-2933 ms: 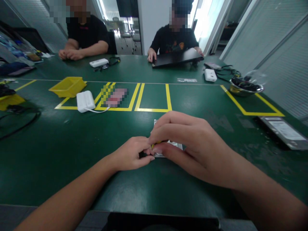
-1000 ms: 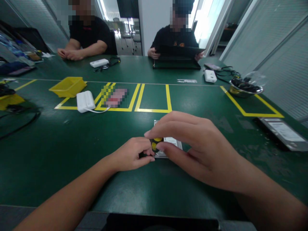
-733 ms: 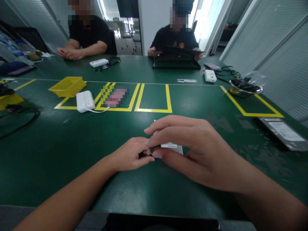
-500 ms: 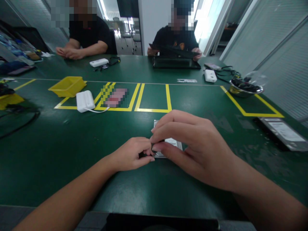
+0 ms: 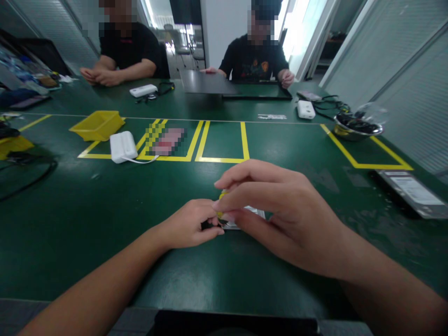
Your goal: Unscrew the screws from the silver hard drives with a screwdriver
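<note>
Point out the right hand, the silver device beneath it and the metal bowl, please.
Right hand (image 5: 290,212): head view, its back.
Silver device (image 5: 258,213): head view, right end.
Metal bowl (image 5: 352,136): head view, outer wall.

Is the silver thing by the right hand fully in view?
No, the right hand covers much of the silver drive.

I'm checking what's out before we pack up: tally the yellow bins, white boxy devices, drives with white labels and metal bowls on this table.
Yellow bins: 2
White boxy devices: 3
Drives with white labels: 2
Metal bowls: 1
Total: 8
</note>
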`<action>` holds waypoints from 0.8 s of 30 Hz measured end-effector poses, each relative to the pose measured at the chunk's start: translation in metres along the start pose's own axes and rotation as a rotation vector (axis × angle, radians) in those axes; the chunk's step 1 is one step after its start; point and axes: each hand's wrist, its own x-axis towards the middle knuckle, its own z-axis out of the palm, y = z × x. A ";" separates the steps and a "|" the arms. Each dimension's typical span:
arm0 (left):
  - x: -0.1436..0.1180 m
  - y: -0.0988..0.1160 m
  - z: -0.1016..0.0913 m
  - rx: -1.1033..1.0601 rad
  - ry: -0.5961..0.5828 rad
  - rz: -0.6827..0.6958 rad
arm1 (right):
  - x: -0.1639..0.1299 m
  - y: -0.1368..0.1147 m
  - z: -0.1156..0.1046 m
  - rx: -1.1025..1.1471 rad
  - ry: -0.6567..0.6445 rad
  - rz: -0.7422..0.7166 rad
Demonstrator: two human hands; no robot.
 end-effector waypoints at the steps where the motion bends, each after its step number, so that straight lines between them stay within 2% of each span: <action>1: 0.000 0.000 0.000 -0.003 -0.002 0.002 | 0.000 0.000 -0.001 -0.001 -0.009 0.000; 16: -0.003 -0.002 0.001 0.019 -0.050 -0.037 | -0.003 0.001 -0.008 -0.003 -0.108 -0.016; 24: -0.002 -0.002 0.001 0.003 -0.084 -0.069 | -0.002 -0.001 -0.009 -0.070 -0.137 0.059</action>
